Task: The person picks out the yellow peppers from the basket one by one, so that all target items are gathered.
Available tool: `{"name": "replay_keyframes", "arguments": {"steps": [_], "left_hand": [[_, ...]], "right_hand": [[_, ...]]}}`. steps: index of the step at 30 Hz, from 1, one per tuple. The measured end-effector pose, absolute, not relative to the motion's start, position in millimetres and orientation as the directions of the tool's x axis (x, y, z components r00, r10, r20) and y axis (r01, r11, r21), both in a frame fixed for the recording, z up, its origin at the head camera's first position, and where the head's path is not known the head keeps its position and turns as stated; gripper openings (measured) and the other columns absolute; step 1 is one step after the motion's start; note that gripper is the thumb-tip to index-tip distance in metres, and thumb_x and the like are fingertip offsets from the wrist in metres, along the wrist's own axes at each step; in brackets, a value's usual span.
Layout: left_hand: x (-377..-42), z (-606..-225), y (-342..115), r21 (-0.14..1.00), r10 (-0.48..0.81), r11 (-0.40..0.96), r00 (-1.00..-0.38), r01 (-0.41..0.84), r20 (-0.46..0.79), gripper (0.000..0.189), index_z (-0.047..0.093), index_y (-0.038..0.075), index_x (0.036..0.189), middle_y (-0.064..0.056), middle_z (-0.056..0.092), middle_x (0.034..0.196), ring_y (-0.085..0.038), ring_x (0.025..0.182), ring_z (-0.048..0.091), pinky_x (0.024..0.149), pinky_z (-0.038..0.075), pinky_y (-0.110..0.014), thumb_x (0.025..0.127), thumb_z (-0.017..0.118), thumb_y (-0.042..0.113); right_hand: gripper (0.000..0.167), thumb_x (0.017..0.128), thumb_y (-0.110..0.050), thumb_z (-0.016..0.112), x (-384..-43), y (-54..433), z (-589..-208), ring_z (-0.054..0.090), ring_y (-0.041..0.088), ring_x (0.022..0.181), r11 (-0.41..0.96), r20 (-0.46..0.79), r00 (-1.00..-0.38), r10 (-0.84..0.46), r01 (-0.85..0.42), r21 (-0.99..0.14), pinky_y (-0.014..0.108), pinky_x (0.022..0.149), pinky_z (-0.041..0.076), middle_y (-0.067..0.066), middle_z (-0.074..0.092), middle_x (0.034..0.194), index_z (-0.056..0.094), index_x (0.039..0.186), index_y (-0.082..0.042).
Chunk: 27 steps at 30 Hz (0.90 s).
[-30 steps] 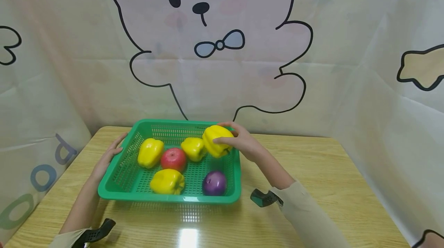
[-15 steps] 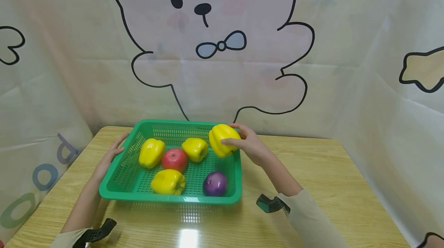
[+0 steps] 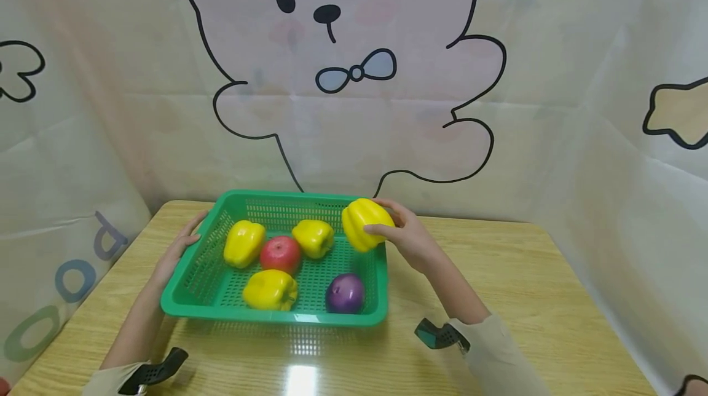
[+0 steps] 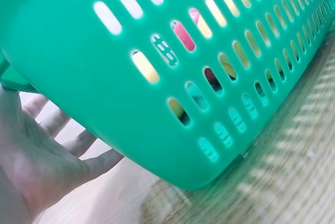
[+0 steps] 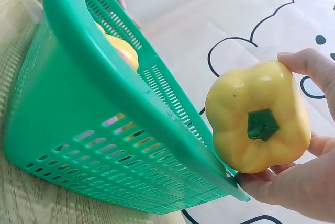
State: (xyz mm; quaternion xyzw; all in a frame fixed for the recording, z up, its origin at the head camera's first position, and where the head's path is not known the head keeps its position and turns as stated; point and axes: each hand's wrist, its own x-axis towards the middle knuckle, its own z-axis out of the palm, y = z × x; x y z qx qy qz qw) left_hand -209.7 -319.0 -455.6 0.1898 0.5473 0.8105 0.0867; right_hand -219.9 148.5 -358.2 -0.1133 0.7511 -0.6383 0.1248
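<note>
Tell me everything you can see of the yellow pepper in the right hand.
The yellow bell pepper is whole, blocky and lobed, with a glossy, plastic-looking surface and a roughly five-sided green cap with a short stem. The right hand grips it by the far right corner of the green basket; in the right wrist view its stem end faces the camera. Whether it touches the basket's rim is unclear.

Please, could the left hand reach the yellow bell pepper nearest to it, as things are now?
Probably yes. The left hand touches the green basket from outside; only the basket's wall stands between, and nothing covers the yellow bell pepper, so lifting over the wall should do.
</note>
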Motion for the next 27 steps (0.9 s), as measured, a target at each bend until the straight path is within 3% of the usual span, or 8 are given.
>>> {"name": "replay_keyframes", "arguments": {"steps": [13,20,27], "left_hand": [[-210.9,-455.2,-316.2,0.899,0.380,-0.436,-0.899,0.031,0.216,0.054,0.045,0.033,0.156,0.004,0.064,0.134,-0.011,0.104,0.071,0.084,0.061,-0.025,0.116,0.019,0.008],[-210.9,-454.3,-316.9,0.902,0.384,-0.432,-0.900,0.023,0.207,0.054,0.044,0.034,0.156,0.005,0.064,0.134,-0.011,0.106,0.070,0.085,0.061,-0.025,0.116,0.018,0.008],[-210.0,-453.8,-318.6,0.891,0.391,-0.452,-0.891,0.032,0.230,0.055,0.045,0.033,0.156,0.004,0.064,0.136,-0.011,0.107,0.070,0.085,0.061,-0.025,0.116,0.017,0.007]], "right_hand": [[0.067,0.099,-0.014,0.070,-212.4,158.4,-357.3,0.057,0.028,0.115,0.120,-0.045,-0.949,-0.313,0.007,-0.993,0.032,0.097,0.055,0.021,0.052,0.143,0.042,0.159,-0.008],[0.066,0.100,-0.014,0.069,-209.5,164.4,-355.4,0.056,0.029,0.111,0.122,-0.054,-0.955,-0.291,0.019,-0.992,0.030,0.088,0.054,0.022,0.050,0.143,0.041,0.160,-0.010],[0.067,0.100,-0.014,0.069,-208.0,171.8,-355.9,0.058,0.028,0.111,0.131,-0.041,-0.955,-0.292,0.003,-0.991,0.028,0.090,0.055,0.024,0.051,0.140,0.039,0.159,-0.009]]}}
